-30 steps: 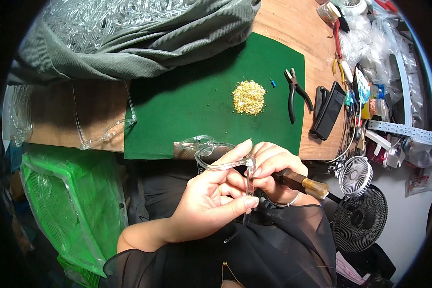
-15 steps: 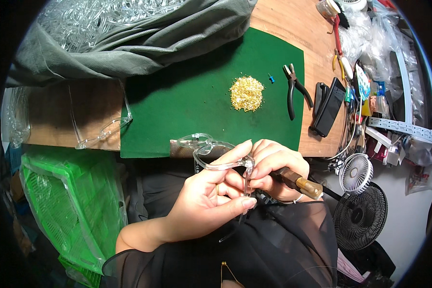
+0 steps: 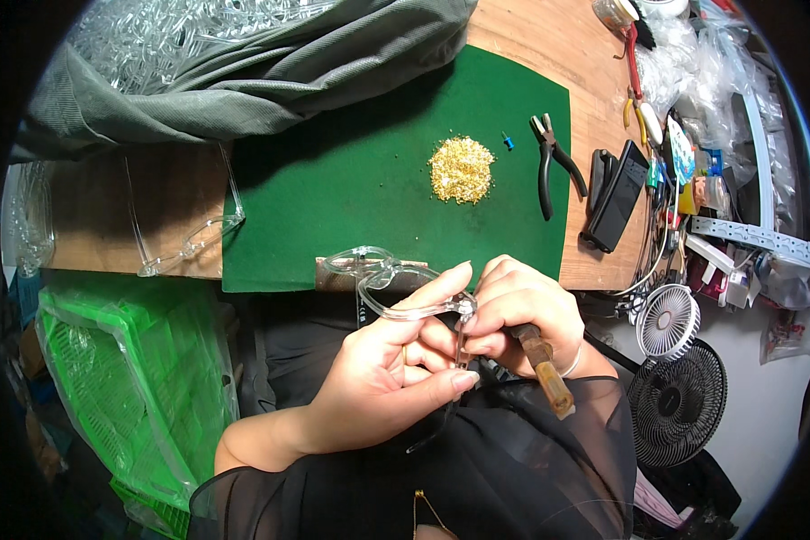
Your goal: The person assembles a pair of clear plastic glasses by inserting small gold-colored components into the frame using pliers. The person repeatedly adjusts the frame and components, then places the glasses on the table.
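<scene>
Lettering on a narrow dark strip (image 3: 362,312), white and tiny, just below the near edge of the flat green work mat (image 3: 351,189); too small to read. Your left hand (image 3: 382,378) comes in from the lower left, forearm slanting up, palm turned inward, thin gold ring (image 3: 405,354) on one finger. Its thumb and fingers clamp a clear plastic eyeglass frame (image 3: 405,314), held in front of you, one rim overlapping the mat's near edge in view, one slender arm pointing down. Your right hand (image 3: 526,310) meets it at the hinge corner, fingertips together on the joint; the same hand clasps a brown tool with an amber handle end (image 3: 549,382), butt toward your lower right. Tool tip hidden.

Containers: grey ribbed cloth wrap (image 3: 333,81), upper left, heaped with clear plastic pieces (image 3: 171,40); green plastic crate (image 3: 108,369) under transparent film, lower left. Loose on the mat: heap of tiny gold bits (image 3: 461,171), black-handled pliers (image 3: 546,171) right of it, small blue pin (image 3: 508,142) between.
</scene>
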Motion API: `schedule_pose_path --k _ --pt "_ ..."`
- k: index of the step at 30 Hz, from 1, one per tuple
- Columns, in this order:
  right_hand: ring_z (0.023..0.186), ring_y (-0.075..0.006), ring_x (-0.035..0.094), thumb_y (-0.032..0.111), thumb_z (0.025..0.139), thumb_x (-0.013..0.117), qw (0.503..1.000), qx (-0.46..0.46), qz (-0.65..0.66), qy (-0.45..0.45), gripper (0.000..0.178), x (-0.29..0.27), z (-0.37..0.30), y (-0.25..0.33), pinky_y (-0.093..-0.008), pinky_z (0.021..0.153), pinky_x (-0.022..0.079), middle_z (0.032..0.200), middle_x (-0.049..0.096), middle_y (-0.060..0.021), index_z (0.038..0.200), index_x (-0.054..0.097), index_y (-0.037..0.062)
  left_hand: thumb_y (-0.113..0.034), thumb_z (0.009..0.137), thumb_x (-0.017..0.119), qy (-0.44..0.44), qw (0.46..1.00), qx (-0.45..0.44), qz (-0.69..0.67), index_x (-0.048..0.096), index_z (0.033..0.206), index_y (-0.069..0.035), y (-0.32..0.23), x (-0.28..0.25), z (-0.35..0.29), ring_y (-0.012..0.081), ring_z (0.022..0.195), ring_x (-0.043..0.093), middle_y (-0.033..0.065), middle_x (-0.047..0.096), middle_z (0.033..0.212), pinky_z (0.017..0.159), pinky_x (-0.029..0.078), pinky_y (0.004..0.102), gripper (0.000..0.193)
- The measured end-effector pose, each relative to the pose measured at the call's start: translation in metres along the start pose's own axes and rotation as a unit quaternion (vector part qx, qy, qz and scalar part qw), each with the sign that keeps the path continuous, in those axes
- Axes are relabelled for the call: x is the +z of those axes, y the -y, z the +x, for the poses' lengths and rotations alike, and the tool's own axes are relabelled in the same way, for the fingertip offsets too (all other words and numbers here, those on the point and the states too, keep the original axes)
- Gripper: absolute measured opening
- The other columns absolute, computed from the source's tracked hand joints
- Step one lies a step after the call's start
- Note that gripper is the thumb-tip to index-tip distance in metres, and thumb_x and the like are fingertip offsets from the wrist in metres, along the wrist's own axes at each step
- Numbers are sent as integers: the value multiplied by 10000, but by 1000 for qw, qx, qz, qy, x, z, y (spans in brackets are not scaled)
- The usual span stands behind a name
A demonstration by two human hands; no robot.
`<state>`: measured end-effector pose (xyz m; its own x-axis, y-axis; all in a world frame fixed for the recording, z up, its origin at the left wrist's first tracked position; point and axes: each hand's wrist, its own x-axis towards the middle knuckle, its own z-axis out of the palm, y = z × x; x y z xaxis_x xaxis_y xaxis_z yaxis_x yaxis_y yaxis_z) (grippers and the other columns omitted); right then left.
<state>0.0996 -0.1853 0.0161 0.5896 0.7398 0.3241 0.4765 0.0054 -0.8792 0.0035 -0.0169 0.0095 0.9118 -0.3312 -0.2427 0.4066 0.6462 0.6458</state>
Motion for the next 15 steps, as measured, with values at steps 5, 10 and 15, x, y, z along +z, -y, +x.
schedule_pose_path --k 5,10,15 --pt "705 -224 595 126 709 762 999 4 46 -7 240 2 -2 -3 -308 641 456 801 622 -60 878 612 47 140 782 592 3 1000 -9 -16 204 1426 -15 0 -2 0 180 900 629 166 590 1037 811 528 285 767" --pt "775 -233 601 -17 727 706 992 100 67 -35 229 -5 -16 5 -323 694 479 900 606 -125 901 561 17 127 781 603 -11 999 -47 -14 208 1428 -32 -10 0 -2 190 838 647 191 596 1052 754 543 281 775" --pt "690 -260 599 216 898 562 887 391 38 243 231 -29 -23 26 -334 644 476 744 588 -129 985 505 9 116 784 607 -21 998 -61 -15 218 1423 -27 -10 -2 -2 184 780 652 178 621 979 705 542 268 762"
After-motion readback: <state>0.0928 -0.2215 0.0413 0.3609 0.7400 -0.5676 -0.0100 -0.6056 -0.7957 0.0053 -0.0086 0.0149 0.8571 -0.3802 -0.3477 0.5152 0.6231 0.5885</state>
